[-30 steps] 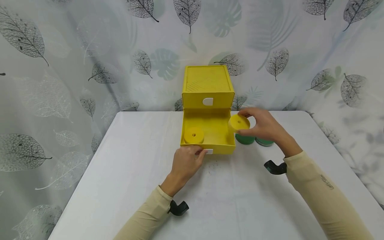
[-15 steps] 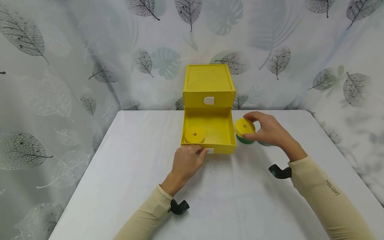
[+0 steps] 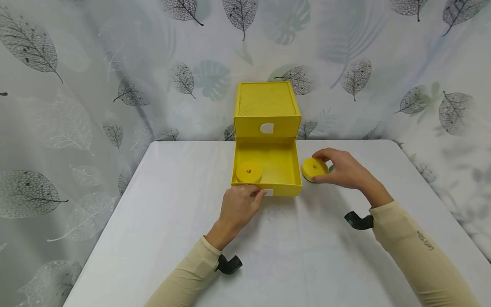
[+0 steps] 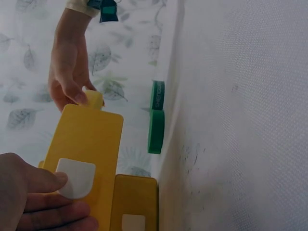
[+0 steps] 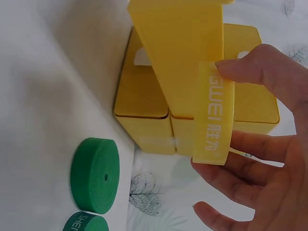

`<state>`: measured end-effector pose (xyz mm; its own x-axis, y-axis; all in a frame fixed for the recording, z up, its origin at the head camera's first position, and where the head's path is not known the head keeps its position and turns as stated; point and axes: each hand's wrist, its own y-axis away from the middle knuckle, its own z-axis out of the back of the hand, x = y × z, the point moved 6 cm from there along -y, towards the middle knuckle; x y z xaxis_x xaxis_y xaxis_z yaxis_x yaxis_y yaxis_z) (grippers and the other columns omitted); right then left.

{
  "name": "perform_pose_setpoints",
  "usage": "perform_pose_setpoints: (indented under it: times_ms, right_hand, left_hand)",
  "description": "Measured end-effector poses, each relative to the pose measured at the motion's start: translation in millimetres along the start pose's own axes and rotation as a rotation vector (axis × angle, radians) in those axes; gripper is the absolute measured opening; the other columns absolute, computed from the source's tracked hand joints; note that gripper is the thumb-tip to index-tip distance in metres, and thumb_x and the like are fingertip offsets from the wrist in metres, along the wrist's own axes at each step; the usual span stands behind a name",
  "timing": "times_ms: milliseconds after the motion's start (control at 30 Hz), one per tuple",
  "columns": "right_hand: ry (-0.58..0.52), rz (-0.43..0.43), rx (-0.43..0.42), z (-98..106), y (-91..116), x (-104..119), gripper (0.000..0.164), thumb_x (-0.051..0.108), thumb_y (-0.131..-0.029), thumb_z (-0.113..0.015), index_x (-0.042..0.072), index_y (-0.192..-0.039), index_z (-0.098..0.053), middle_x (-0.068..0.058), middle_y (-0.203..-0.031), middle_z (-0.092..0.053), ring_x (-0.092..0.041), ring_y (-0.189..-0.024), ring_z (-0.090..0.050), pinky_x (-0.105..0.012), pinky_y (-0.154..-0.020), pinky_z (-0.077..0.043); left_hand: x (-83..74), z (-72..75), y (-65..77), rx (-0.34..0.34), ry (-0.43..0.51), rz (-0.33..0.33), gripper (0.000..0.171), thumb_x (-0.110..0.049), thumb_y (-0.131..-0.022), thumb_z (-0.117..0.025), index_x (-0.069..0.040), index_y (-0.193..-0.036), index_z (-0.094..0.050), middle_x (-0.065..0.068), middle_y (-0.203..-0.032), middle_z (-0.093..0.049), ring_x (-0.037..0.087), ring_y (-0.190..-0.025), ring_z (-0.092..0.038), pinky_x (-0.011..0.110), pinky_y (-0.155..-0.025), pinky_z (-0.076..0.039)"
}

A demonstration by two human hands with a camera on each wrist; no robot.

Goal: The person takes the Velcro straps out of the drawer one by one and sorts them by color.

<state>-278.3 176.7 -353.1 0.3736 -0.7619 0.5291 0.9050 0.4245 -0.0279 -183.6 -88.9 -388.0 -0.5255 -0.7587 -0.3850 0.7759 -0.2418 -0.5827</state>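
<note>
My right hand (image 3: 345, 172) pinches a yellow roll of tape (image 3: 314, 167) between thumb and fingers, just right of the pulled-out yellow drawer (image 3: 281, 190). Pale lettering runs along the roll's rim in the right wrist view. A second yellow tape roll (image 3: 249, 173) lies in the drawer's front left part. At the drawer front, my left hand (image 3: 238, 209) holds the white pull tab (image 4: 77, 178), its thumb touching the tab. Two green tape rolls (image 5: 96, 174) stand on the table below the held roll; in the head view they are mostly hidden.
Above the pulled-out drawer is a shut upper drawer (image 3: 253, 127) of the yellow box, with its own white tab. The box stands at the back edge of the white table (image 3: 184, 183), before a leaf-patterned curtain (image 3: 215, 51).
My right hand has moved right and lower with the yellow tape roll, from the drawer's right edge to over the green rolls. The left hand has stayed at the drawer front.
</note>
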Motion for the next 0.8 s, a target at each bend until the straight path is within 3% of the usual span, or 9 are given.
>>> perform_pose_setpoints:
  times_ms: [800]
  right_hand:
    - [0.036, -0.046, 0.131, -29, 7, -25, 0.062, 0.023, -0.081, -0.089, -0.006, -0.129, -0.062, -0.019, -0.123, -0.065, -0.038, -0.112, -0.058, -0.059, -0.1, -0.047]
  left_hand:
    - [2.0, -0.8, -0.4, -0.001, 0.008, 0.016, 0.017, -0.021, -0.09, -0.084, -0.004, -0.091, -0.081, 0.003, -0.079, -0.075, 0.015, -0.065, -0.068, 0.03, -0.064, -0.057]
